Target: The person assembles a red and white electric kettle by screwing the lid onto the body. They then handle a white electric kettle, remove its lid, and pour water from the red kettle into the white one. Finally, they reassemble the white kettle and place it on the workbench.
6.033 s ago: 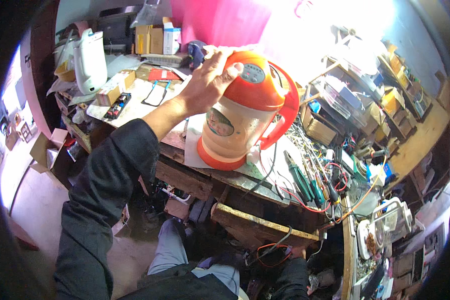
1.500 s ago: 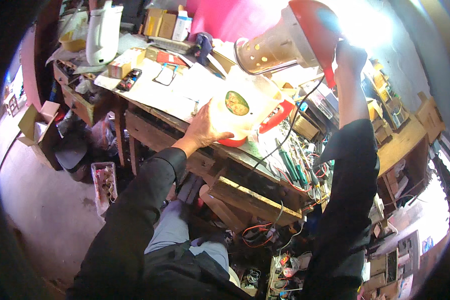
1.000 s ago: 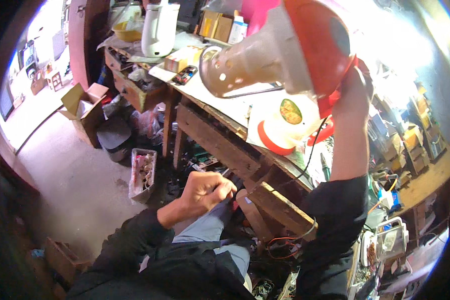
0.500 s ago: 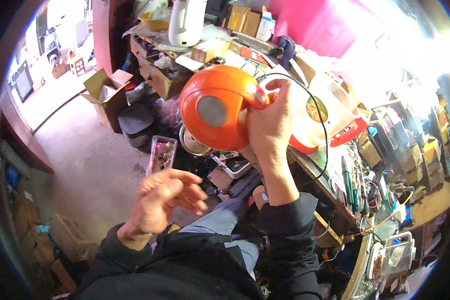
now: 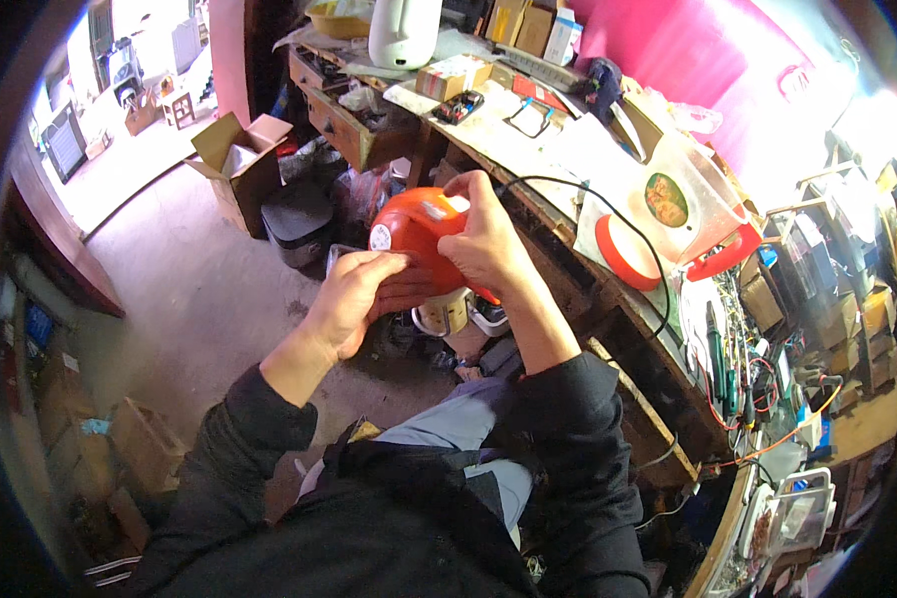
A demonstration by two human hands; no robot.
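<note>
A glossy orange rounded appliance body [image 5: 416, 224] with a small white round sticker is held up between my two hands, off the bench's front edge. My right hand [image 5: 483, 239] grips its upper right side, the thumb pressed on the shell. Against its lower left side lie the fingers of my left hand [image 5: 354, 294], stretched out and supporting it. A black cord [image 5: 608, 204] runs from near my right hand across the bench. To the right, on the bench, rests a translucent container with orange-red parts [image 5: 688, 209] and an oval picture on its wall.
The cluttered wooden bench [image 5: 558, 244] carries a white kettle-like vessel [image 5: 404, 35], a small carton [image 5: 453, 76], and several hand tools [image 5: 718, 359] at right. An open cardboard box [image 5: 239, 174] and a dark bin [image 5: 297, 211] stand on the floor at left.
The orange appliance body has come down and turned, so its grey disc is hidden and a white sticker shows. My left hand has moved from free air up against it.
</note>
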